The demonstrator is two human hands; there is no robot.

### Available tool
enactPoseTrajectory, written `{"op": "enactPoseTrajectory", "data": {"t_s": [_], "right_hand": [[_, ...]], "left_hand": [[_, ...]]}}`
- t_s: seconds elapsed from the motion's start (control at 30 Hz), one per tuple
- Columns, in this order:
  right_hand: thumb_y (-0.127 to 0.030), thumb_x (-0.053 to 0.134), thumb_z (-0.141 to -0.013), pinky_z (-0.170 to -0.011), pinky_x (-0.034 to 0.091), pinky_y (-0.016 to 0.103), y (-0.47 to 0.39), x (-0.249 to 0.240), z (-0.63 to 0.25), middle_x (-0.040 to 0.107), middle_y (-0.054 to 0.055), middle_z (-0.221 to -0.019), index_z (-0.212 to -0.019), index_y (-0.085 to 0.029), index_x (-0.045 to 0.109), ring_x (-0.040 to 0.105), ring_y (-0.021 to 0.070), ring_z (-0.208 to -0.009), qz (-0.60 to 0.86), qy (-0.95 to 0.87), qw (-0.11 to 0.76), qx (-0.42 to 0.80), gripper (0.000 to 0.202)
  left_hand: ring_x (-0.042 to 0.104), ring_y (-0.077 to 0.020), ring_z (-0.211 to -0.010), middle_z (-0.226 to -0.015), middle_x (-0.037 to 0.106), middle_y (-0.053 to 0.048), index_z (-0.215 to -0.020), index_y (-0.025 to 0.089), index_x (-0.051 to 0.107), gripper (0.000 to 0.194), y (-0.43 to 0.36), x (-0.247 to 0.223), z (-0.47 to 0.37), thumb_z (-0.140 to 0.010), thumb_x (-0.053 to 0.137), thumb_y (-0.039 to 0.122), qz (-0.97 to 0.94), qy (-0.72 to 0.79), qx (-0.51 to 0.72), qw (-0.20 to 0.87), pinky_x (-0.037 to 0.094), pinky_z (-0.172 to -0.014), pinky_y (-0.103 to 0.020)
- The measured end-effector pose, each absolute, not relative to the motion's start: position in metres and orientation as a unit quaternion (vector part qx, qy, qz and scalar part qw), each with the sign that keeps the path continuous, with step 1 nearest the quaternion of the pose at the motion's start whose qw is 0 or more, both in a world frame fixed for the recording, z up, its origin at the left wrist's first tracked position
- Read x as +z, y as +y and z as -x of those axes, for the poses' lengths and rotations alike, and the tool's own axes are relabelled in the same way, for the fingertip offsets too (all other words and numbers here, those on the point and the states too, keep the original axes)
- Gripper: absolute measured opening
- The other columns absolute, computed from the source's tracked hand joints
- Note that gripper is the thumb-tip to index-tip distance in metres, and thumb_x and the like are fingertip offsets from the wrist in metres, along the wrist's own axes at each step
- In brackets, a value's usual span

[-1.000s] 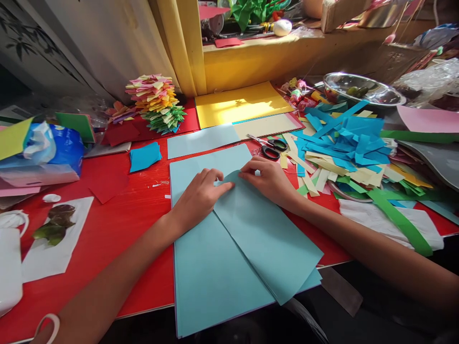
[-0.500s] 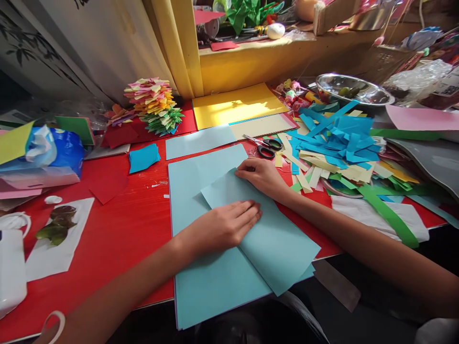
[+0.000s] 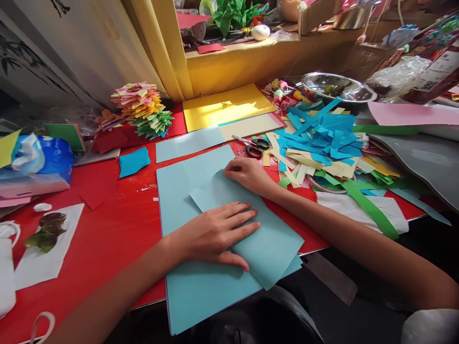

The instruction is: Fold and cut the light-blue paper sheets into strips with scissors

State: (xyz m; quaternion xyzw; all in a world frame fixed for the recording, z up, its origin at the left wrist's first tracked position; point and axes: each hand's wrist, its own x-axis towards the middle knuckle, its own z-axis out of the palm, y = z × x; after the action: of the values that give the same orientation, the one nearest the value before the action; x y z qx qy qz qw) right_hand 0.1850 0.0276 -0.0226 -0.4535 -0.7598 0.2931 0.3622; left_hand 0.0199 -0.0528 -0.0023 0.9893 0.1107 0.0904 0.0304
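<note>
A light blue sheet of paper (image 3: 278, 241) lies folded over, slanting across a stack of light blue sheets (image 3: 204, 298). My left hand (image 3: 218, 231) rests flat on the fold with its fingers spread. At the far corner of the folded sheet, my right hand (image 3: 247, 173) pinches the paper between thumb and fingers. Black-handled scissors (image 3: 255, 147) lie just beyond my right hand. A narrower pale blue piece of paper (image 3: 190, 143) sits past the stack's far edge.
Blue, cream and green paper strips (image 3: 330, 138) are heaped at the right, before a metal bowl (image 3: 337, 88). A layered paper stack (image 3: 143, 110) stands at back left. A tissue pack (image 3: 39, 160) and leaves on a napkin (image 3: 53, 263) lie left on the red table (image 3: 118, 248).
My left hand has spread its fingers and thumb, which were closer together before. The right hand keeps its pinch on the corner. The whole view has shifted slightly.
</note>
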Motion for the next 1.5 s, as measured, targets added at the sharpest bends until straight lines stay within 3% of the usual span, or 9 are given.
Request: {"op": "enactPoseTrajectory", "data": {"t_s": [0.43,0.63,0.77,1.2,1.5], "right_hand": [[-0.016,0.056,-0.076,-0.058,0.033,0.023,0.026,-0.02,-0.184,0.058,0.002,-0.069,-0.069,-0.014,0.063,0.049,0.011,-0.063,0.462,-0.764,0.354,0.278,0.01],[-0.016,0.056,-0.076,-0.058,0.033,0.023,0.026,-0.02,-0.184,0.058,0.002,-0.069,-0.069,-0.014,0.064,0.048,0.0105,-0.063,0.458,-0.767,0.357,0.273,0.011],[-0.016,0.055,-0.076,-0.057,0.032,0.023,0.026,-0.02,-0.184,0.057,0.002,-0.069,-0.07,-0.013,0.064,0.047,0.0102,-0.063,0.456,-0.768,0.359,0.272,0.011],[-0.016,0.055,-0.076,-0.058,0.033,0.023,0.027,-0.021,-0.184,0.058,0.002,-0.07,-0.069,-0.014,0.064,0.049,0.0106,-0.063,0.458,-0.769,0.354,0.271,0.011],[-0.015,0.054,-0.076,-0.058,0.034,0.023,0.027,-0.022,-0.184,0.058,0.002,-0.07,-0.068,-0.014,0.063,0.049,0.0106,-0.064,0.452,-0.767,0.36,0.278,0.012]], "left_hand": [[0.03,-0.0335,-0.129,-0.136,0.04,-0.017,-0.131,0.013,0.041,0.063,-0.06,-0.003,-0.027,-0.083,0.04,0.053,-0.988,0.135,0.06,0.051,0.03,-0.103,-0.05],[0.027,-0.0269,-0.131,-0.14,0.035,-0.013,-0.133,0.013,0.038,0.045,-0.071,-0.002,-0.035,-0.09,0.038,0.028,-0.991,0.106,0.064,0.045,0.026,-0.108,-0.045],[0.024,-0.0255,-0.132,-0.142,0.033,-0.011,-0.134,0.014,0.035,0.044,-0.076,-0.001,-0.039,-0.091,0.033,0.016,-0.993,0.098,0.049,0.044,0.028,-0.108,-0.041],[0.024,-0.0227,-0.133,-0.143,0.031,-0.008,-0.136,0.012,0.031,0.048,-0.079,-0.003,-0.043,-0.092,0.034,0.03,-0.987,0.118,0.047,0.093,0.023,-0.11,-0.039],[0.014,-0.021,-0.136,-0.146,0.021,-0.007,-0.14,0.012,0.022,0.057,-0.082,-0.003,-0.045,-0.092,0.026,0.042,-0.983,0.144,0.014,0.111,0.015,-0.111,-0.037]]}}
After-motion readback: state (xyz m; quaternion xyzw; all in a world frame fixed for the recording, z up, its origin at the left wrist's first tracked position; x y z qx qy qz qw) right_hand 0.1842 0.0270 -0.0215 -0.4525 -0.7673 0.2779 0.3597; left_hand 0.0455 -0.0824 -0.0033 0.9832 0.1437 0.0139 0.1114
